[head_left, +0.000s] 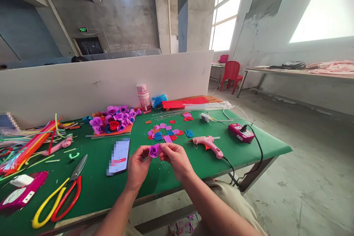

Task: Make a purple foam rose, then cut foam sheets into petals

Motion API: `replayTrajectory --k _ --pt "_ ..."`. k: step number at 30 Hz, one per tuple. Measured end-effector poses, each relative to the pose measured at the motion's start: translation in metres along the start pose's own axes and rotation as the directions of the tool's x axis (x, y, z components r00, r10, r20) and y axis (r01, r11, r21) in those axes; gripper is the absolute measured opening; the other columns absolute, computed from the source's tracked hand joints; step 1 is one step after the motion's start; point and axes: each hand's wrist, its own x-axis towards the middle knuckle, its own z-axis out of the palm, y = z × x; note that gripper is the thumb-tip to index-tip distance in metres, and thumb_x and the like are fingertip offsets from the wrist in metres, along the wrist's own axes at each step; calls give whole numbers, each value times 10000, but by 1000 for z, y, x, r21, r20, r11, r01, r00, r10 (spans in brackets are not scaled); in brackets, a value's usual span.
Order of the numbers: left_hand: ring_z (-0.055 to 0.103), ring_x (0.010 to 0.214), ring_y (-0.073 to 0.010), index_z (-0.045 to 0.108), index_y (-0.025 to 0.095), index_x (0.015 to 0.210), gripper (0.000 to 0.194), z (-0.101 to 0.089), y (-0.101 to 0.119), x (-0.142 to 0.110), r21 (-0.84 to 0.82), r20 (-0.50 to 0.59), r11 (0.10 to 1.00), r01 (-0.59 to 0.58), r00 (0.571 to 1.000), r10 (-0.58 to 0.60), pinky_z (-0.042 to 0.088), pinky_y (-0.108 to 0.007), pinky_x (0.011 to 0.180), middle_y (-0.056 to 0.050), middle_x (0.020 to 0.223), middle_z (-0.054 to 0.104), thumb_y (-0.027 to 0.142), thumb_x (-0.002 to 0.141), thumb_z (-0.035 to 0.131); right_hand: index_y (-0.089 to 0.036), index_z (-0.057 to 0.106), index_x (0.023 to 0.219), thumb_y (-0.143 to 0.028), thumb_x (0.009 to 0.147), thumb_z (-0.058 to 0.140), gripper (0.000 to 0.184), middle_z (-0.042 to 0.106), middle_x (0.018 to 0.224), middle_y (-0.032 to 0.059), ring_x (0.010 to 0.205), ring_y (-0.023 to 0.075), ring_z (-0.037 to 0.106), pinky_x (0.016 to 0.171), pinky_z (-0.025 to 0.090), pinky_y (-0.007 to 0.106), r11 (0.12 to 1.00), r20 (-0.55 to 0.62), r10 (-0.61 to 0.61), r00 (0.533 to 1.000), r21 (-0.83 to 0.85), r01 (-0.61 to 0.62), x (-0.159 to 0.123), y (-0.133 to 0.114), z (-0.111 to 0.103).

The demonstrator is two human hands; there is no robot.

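Between my two hands, above the green table (94, 195), is a small purple paper flower (153, 151) with a rolled centre. My left hand (139, 166) pinches its left side with thumb and finger. On the other side, the fingertips of my right hand (175, 158) grip a petal at the flower's right edge. Just beyond the hands lie loose purple, red and blue petals (162, 134). A pink glue gun (208, 144) rests on its side to the right of my right hand. To the left of my left hand is a phone (120, 156) with its screen lit.
Scissors (74, 184) with one yellow and one red handle lie at the front left. Finished flowers (116, 118) are heaped behind the phone. A pink bottle (143, 97) stands at the back. Power strips (241, 132) with cords sit at both sides. A white partition (83, 84) borders the far edge.
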Motion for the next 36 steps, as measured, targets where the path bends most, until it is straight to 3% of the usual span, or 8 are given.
replayTrajectory --k 11,19,27,31,36 --pt "623 622 -148 643 168 913 272 -3 5 3 -81 61 996 49 997 -44 510 -258 611 -19 761 693 419 808 639 -149 723 712 -448 662 735 303 617 584 3 526 86 521 573 436 221 1000 36 11 999 -18 -10 0 -1 0" --pt "620 694 -161 696 169 847 250 -16 9 8 -31 164 997 67 985 -61 506 -247 647 -32 775 699 396 742 708 -167 727 788 -473 729 675 315 701 790 50 634 124 561 621 463 245 972 23 -150 988 -182 151 0 -14 -6" --pt "597 656 -151 664 190 1048 292 -23 8 8 6 292 999 43 956 -43 518 -266 643 -23 761 672 375 827 617 -179 729 800 -459 775 634 297 689 815 46 677 138 563 646 480 254 954 49 -191 980 -226 197 -2 -18 -10" --pt "607 704 -162 684 176 939 249 -21 10 8 9 281 999 42 959 -43 509 -242 616 -42 805 676 360 771 677 -181 736 812 -471 771 633 311 686 790 43 661 136 558 640 477 254 951 62 -189 980 -239 198 -2 -18 -10" --pt "589 643 -164 722 187 905 253 -23 9 9 49 311 998 39 949 -52 491 -246 584 -25 716 670 399 803 629 -183 729 772 -469 761 643 300 693 795 44 643 130 557 634 473 256 955 41 -197 980 -217 201 -1 -18 -12"
